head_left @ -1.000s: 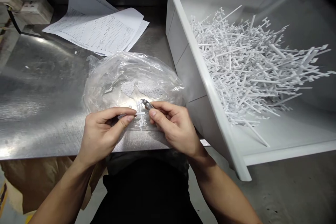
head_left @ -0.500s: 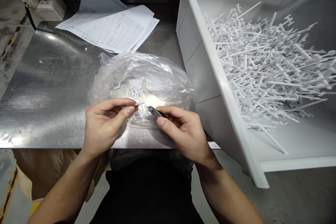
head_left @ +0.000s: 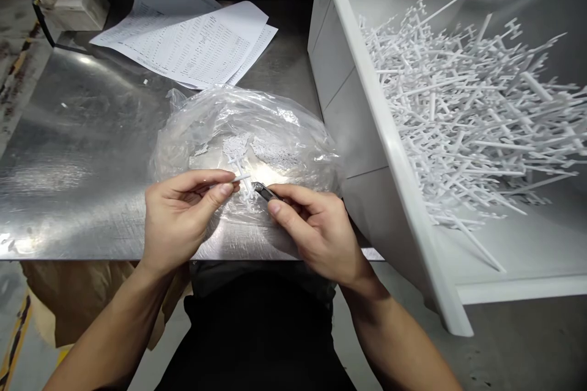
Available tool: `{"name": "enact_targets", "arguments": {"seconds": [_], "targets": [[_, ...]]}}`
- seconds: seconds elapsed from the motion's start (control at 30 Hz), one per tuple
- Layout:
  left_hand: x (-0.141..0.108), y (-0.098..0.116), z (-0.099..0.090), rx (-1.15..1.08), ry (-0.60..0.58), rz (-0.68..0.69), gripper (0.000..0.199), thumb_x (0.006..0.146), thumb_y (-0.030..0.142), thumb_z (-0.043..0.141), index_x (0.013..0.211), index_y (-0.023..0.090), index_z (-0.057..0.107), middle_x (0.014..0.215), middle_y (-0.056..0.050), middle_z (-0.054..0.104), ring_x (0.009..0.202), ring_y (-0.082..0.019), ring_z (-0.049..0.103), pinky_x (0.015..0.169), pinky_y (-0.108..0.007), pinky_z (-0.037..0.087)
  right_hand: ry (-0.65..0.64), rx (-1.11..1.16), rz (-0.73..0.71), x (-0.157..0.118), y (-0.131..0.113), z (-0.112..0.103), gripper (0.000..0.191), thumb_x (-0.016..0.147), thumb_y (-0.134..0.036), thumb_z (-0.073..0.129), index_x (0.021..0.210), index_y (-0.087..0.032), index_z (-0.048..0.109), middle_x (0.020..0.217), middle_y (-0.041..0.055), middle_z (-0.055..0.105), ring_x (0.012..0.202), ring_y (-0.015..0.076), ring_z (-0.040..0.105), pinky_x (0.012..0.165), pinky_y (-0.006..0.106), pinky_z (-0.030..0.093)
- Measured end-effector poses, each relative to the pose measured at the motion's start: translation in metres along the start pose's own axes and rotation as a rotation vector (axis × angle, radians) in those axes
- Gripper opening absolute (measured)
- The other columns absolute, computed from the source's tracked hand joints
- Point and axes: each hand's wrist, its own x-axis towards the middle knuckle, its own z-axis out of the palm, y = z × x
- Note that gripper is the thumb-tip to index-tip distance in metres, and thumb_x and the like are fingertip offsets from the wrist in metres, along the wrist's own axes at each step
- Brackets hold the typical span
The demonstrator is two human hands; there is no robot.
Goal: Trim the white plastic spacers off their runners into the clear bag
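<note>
My left hand pinches the stem of a small white plastic sprue, whose cross branches stick out past my fingertips. In my right hand is a pair of small dark cutting pliers, their tip at the right side of the sprue; whether the jaws touch it I cannot tell. Below both hands a clear plastic bag lies open on the metal table, with many tiny white pieces inside. My right palm and fingers hide most of the pliers' handles.
On the right stands a large light grey bin heaped with white sprues. Printed papers lie at the back of the table. A white socket block with a plug sits at the back left. Brown paper hangs below the front edge.
The pliers' tip has moved slightly left, closer against the sprue. My left hand keeps its pinch on the stem. The whole view has shifted a little.
</note>
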Motion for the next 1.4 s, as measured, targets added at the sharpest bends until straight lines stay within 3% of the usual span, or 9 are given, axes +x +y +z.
{"name": "enact_targets", "arguments": {"seconds": [0.23,0.5,1.4], "targets": [[0.0011,0.001,0.0054,0.006,0.043,-0.04,0.01,0.085,0.019,0.091,0.093,0.025,0.088,0.091,-0.001,0.086,0.078,-0.016,0.083,0.076,-0.023,0.071,0.055,0.181,0.071,0.002,-0.0014,0.0029,0.017,0.098,-0.029,0.073,0.106,-0.018,0.084,0.075,0.0003,0.069,0.062,0.0117,0.055,0.056,0.024,0.045],[0.0005,0.0008,0.0058,0.025,0.02,-0.009,0.014,0.086,0.017,0.09,0.093,0.029,0.089,0.091,0.004,0.086,0.083,-0.011,0.083,0.078,-0.012,0.066,0.009,0.131,0.062,-0.0044,0.0008,0.0013,0.018,0.096,-0.03,0.077,0.109,-0.021,0.086,0.072,-0.0003,0.063,0.062,0.0125,0.052,0.054,0.024,0.044],[-0.0011,-0.0025,0.0065,0.052,0.028,0.05,0.02,0.086,0.014,0.09,0.093,0.032,0.089,0.092,0.007,0.086,0.085,-0.009,0.082,0.08,-0.011,0.065,-0.006,0.064,-0.032,-0.0037,0.0019,0.0031,0.015,0.099,-0.026,0.073,0.106,-0.019,0.084,0.069,-0.0028,0.058,0.059,0.0102,0.05,0.053,0.022,0.043]]}}
